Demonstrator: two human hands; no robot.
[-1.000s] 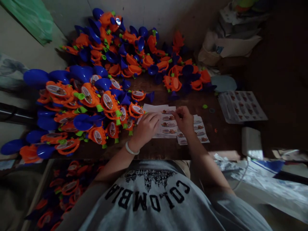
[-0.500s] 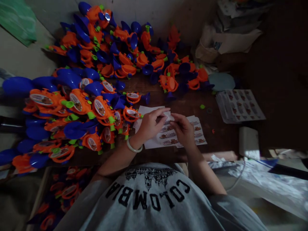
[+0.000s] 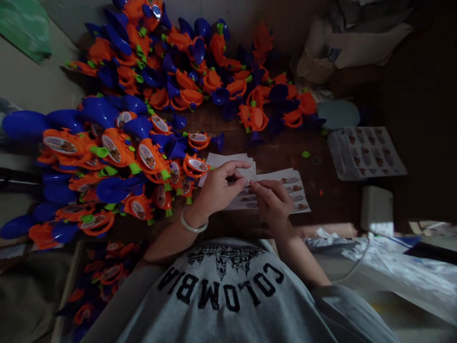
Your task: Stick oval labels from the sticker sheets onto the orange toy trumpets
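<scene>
Work in the head view stands part-way, judging by the toys: those grouped at the near left, the labelled horns (image 3: 148, 155), carry oval stickers wherever their faces show, while the plain horns (image 3: 214, 81) heaped along the wall show bare orange ovals where their fronts can be made out, so that heap looks undone. More toys lie in a box (image 3: 75, 252) below the table edge, too dark to judge their count or finish. Unused printing remains too: a sticker sheet (image 3: 302, 193) with several rows still on it lies right of the hands, and a stack of sheets (image 3: 380, 157) waits farther right. The left hand (image 3: 221, 188) and right hand (image 3: 273, 197) are close together above white paper (image 3: 228, 159) at the middle of the table, fingertips nearly meeting; whether either grips a sticker there is too small and dim to tell. Each finished horn has an orange body, a blue flared bell and a lime-green mouthpiece, and its white oval bears purplish lettering and a brown figure. They lie piled at differing tilts, bells mostly turned away from the person. The printed sheets repeat similar brown figures in rows, their wording unreadable.
</scene>
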